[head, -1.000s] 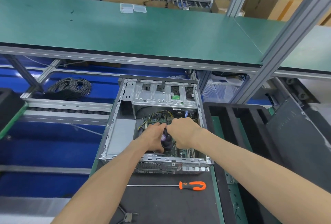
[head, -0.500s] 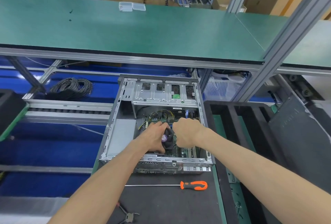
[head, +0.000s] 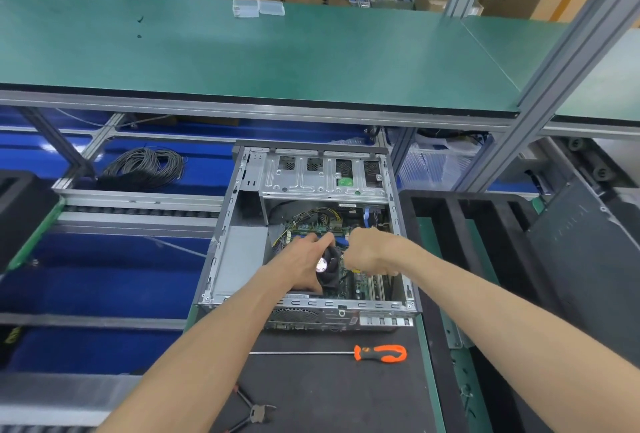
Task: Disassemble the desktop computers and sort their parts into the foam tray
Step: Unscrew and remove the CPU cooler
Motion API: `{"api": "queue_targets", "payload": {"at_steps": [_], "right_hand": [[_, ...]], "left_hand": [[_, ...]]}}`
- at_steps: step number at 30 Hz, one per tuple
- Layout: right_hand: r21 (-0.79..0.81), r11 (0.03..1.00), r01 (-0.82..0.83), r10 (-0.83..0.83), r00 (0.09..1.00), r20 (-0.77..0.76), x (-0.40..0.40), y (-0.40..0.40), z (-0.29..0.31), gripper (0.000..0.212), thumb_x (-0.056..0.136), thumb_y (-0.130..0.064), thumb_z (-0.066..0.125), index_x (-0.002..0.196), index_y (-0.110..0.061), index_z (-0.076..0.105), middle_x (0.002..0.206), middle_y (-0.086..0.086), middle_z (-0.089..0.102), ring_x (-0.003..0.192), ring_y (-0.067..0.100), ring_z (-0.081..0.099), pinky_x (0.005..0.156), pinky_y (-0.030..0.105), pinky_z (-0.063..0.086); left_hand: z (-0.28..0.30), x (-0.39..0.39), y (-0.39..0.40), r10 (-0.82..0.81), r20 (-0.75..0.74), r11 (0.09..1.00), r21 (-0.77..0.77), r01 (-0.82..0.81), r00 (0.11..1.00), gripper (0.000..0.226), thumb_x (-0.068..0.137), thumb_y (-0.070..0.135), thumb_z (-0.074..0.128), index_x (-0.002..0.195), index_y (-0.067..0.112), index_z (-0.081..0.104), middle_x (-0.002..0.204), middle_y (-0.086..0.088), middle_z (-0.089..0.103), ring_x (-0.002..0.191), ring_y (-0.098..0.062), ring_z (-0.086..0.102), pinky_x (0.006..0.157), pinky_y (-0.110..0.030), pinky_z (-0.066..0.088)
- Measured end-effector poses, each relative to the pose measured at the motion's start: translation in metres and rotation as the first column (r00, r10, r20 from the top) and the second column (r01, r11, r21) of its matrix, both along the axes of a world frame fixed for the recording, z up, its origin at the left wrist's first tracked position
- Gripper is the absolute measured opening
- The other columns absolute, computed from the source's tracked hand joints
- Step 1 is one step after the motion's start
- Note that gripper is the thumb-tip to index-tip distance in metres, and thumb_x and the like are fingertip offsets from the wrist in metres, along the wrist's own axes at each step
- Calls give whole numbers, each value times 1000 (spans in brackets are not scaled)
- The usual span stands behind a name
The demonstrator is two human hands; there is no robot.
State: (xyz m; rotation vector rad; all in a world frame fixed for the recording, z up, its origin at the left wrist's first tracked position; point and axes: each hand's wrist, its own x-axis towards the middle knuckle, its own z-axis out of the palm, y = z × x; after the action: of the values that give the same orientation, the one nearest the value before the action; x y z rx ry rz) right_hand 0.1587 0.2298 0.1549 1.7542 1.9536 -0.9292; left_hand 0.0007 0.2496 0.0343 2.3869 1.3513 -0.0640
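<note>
Left hand (head: 304,264) still grips the CPU fan (head: 329,268) inside the open computer case (head: 239,259) at table centre. Right hand (head: 367,252), fingers curled, contents indeterminate, has shifted toward 3 o'clock, widening the gap. Foam tray (head: 450,224) lies at 3 o'clock of the case, screwdriver (head: 379,353) at 6 o'clock.

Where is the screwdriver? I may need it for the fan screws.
In the head view, the orange-handled screwdriver lies on the dark mat just in front of the open computer case, handle pointing right, between the forearms.
</note>
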Motion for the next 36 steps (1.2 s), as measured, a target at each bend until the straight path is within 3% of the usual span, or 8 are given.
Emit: {"api": "queue_targets", "payload": {"at_steps": [3,7,13,19,22,25,30,36], "right_hand": [[76,956,-283,268,950,162,-6,-10,5,18,91,-13,49,107,-8,54,75,1,45,62,20,51,57,32,45],[287,601,-746,647,665,374,-20,-29,2,14,86,-15,68,99,-16,63,78,-1,41,54,14,25,61,37,35],[236,902,-361,302,919,253,-5,-7,4,9,92,-22,51,94,-16,44,87,3,48,73,25,51,69,38,44],[363,804,-471,423,882,206,-4,-15,-2,20,88,-10,61,104,-17,53,73,-1,31,56,16,31,59,35,35],[458,740,-493,461,867,188,-7,-14,5,34,84,1,65,78,-21,38,70,-1,28,58,22,36,49,28,24],[491,748,-447,431,889,153,-7,-6,7,36,81,6,60,69,-17,36,82,9,46,71,31,49,56,36,38],[504,843,-188,268,959,-90,8,3,10,14,76,-3,71,85,-11,65,78,4,65,77,26,59,70,37,53],[455,865,212,11,898,-439,21,3,2,25,87,-15,75,104,-14,56,85,5,70,83,25,62,78,41,53]], "left_hand": [[-2,0,1,-18,5,1000,20,17,1000,87,52,36,90,118,23,34,98,-5,50,87,-29,49,75,-35,38],[-2,1,4,-54,-30,998,15,54,998,89,55,40,90,122,21,35,107,-4,55,99,-28,50,74,-35,34],[2,-2,0,17,39,1000,5,-18,999,88,47,39,88,114,26,33,87,2,43,81,-26,49,70,-37,49],[3,-2,1,18,56,1000,4,-18,998,82,49,34,88,115,21,40,87,2,40,82,-25,48,65,-34,40],[5,-1,1,57,70,998,14,-58,996,78,49,33,84,114,19,45,89,0,42,83,-26,49,69,-37,48],[7,-1,0,111,116,994,10,-113,987,79,48,35,84,115,18,45,95,-2,46,85,-27,50,75,-41,51],[12,-1,-3,159,214,987,-37,-155,964,83,47,35,84,118,34,40,92,6,41,84,-22,49,65,-33,44],[14,1,-3,179,249,984,-53,-172,952,90,50,34,86,129,32,43,99,5,44,87,-22,50,67,-30,37]]}}
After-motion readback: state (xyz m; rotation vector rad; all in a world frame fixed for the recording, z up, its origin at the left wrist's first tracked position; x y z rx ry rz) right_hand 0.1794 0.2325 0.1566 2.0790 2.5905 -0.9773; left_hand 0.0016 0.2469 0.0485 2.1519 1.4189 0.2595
